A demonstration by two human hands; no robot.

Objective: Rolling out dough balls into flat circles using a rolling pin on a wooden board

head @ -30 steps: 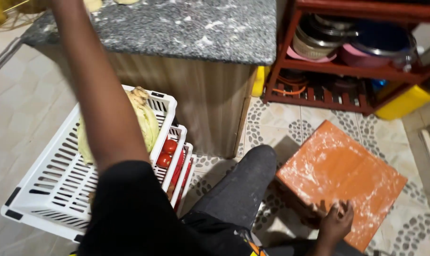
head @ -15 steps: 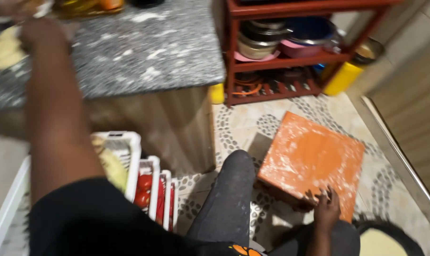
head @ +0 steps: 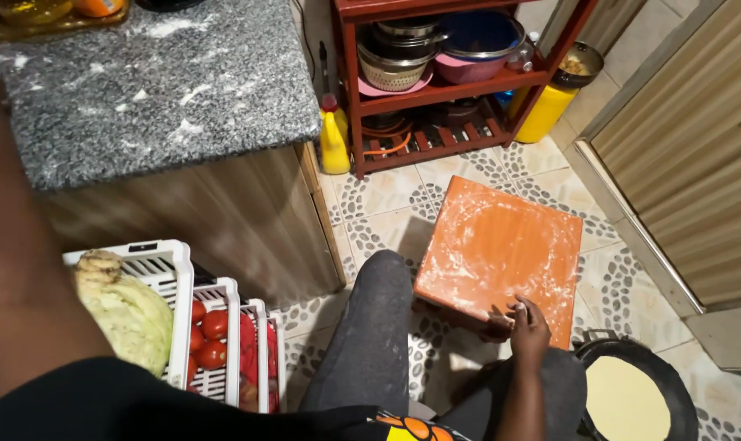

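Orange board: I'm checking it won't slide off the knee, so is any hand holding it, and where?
The right hand rests on the orange board at its near edge, fingers on top. The left hand is out of view.

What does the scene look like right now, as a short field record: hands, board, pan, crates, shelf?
right hand: fingers rest on the near edge of the orange board
left hand: out of view; the arm reaches up past the left edge
orange board: dusted white, tilted on the seated person's knee
pan: dark, on the floor, holds a pale flat round
crates: white; cabbage, tomatoes
shelf: red, stacked pots and bowls
counter: grey stone, floury
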